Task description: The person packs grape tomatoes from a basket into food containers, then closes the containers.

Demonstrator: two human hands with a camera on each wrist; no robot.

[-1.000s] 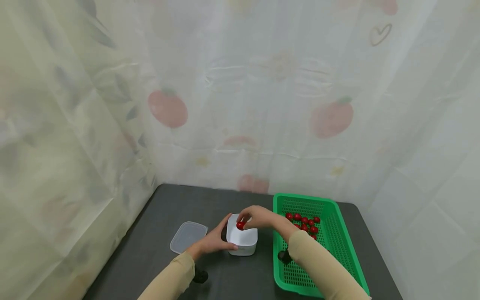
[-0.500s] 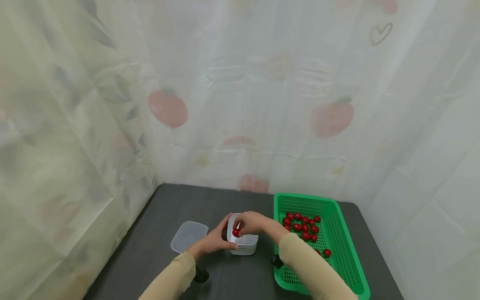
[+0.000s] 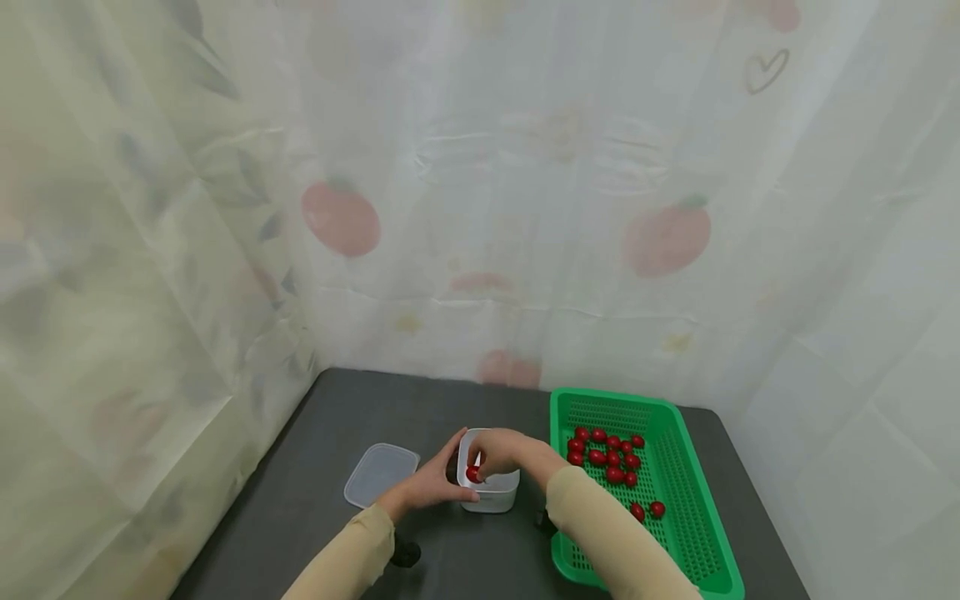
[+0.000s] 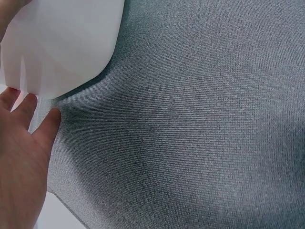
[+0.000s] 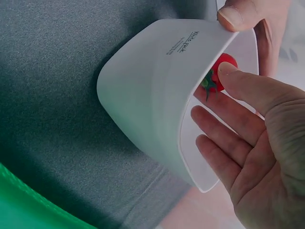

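Our right hand [image 3: 498, 451] had just dipped lower, finger and thumb pinching a tomato [image 3: 473, 474], which was now inside the box [image 3: 491, 502] though unreleased; our left hand [image 3: 433, 483] gripped the box, its hidden fingers probably behind.

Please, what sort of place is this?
Probably a curtained-off indoor workspace: whitish, fruit-printed sheets hang behind and beside a dark grey table, which bears a green, rectangular, perforated plastic basket with small red tomatoes.
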